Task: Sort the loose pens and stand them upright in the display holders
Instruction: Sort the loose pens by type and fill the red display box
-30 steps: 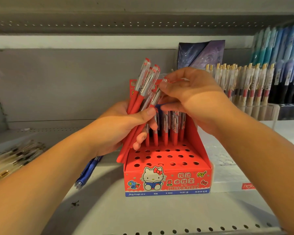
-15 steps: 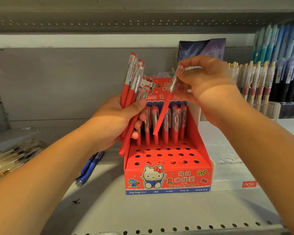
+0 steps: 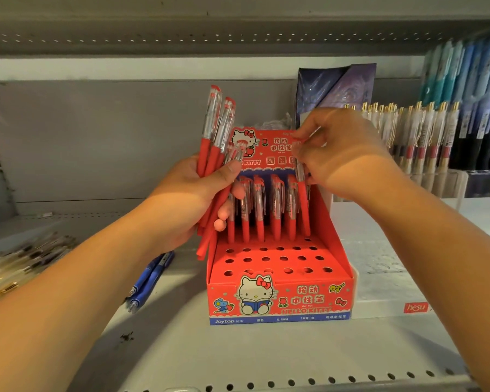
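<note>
Currently: the right hand [image 3: 343, 154] has its grip pinched shut on the clear upper end of one red pen [image 3: 301, 199], with the barrel hanging nearly vertical, tip down. The tip is at the right end of the back row in the display box [image 3: 280, 295]. I cannot tell whether it is seated in a hole or just above one. Holding it by the top probably leaves the tip free to find the hole.

The left hand [image 3: 193, 193] has its grip clamped round a bundle of red pens [image 3: 212, 137], thumb across the front, caps up and slightly fanned. It is held just beside the box's left wall, likely so that each pen can be drawn off by its cap already facing the right way.

The standing pens [image 3: 259, 210] in the back row are upright, caps up, close together. The rows of holes in front of them are open, so I judge the box far from full.

The box stands on a grey shelf [image 3: 238, 352]. Blue pens [image 3: 150, 278] lie loose beneath the left forearm, with a blurred pile of clear pens [image 3: 20, 264] further left. Gold-clipped pens [image 3: 413, 137] stand to the right, well apart.
</note>
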